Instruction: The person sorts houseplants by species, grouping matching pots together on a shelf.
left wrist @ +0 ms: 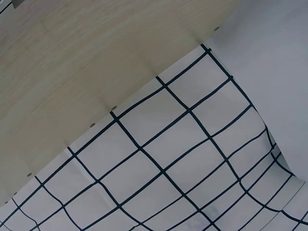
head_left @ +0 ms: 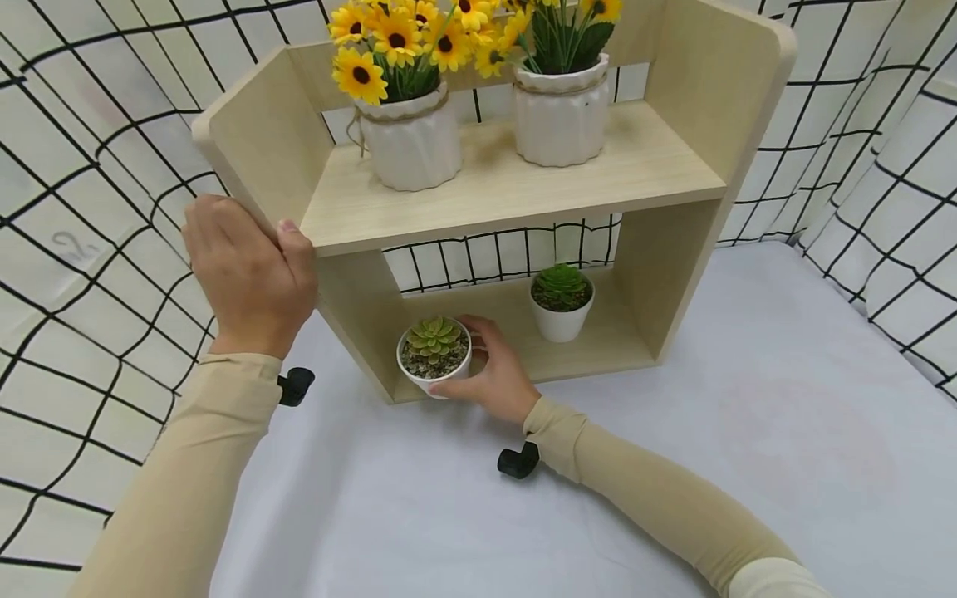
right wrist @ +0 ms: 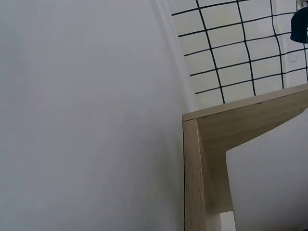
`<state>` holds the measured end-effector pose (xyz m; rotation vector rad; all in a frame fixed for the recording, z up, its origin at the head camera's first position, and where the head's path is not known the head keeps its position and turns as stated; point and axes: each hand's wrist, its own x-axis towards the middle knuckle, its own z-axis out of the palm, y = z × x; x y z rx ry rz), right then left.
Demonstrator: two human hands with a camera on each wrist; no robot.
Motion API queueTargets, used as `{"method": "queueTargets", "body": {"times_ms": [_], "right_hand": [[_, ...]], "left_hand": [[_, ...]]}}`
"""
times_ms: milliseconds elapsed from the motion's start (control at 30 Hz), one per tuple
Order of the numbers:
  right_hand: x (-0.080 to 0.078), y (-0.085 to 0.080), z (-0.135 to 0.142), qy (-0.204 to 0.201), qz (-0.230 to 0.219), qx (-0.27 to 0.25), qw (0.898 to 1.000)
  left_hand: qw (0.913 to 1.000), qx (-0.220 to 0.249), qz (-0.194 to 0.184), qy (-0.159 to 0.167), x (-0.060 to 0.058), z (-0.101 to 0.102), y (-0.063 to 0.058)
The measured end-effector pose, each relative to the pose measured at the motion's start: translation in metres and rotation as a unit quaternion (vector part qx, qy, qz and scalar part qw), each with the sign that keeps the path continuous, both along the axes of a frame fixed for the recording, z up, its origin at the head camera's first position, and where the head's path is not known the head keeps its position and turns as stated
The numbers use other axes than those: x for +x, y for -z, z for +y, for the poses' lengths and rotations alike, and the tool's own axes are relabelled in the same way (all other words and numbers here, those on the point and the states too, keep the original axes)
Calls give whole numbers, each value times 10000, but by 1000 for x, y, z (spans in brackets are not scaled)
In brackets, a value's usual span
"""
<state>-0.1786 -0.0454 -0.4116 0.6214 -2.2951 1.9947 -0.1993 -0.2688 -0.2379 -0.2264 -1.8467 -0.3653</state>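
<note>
A pale wooden two-tier shelf (head_left: 516,187) stands on the white surface. My left hand (head_left: 250,270) grips the edge of its left side panel, thumb on the near side and the other fingers folded around the outside. In the left wrist view that panel (left wrist: 91,62) fills the upper left. With thumb and fingers, my right hand (head_left: 497,374) holds a small white pot with a pale green succulent (head_left: 434,347) at the front left of the lower tier, slightly tilted. The pot's underside is hidden. To its right sits another potted succulent (head_left: 561,303), darker green.
On the upper tier stand two white pots of yellow artificial sunflowers, the left flower pot (head_left: 411,141) and the right flower pot (head_left: 561,116). Black wire grid (head_left: 845,141) over white sheeting surrounds the shelf. White cloth (head_left: 785,415) covers the surface underneath.
</note>
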Motion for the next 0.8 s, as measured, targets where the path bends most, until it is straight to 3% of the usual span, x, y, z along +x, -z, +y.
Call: {"method": "queueTargets", "body": {"times_ms": [333, 567, 800], "right_hand": [[-26, -2, -1, 553, 150, 86, 9983], [-41, 2, 3, 1126, 63, 112, 9936], [-51, 7, 4, 1432, -47, 192, 9895]], "left_hand": [[10000, -46, 52, -64, -1, 0, 1], [9999, -125, -32, -98, -1, 1, 0], [9997, -175, -112, -151, 1, -2, 2]]}}
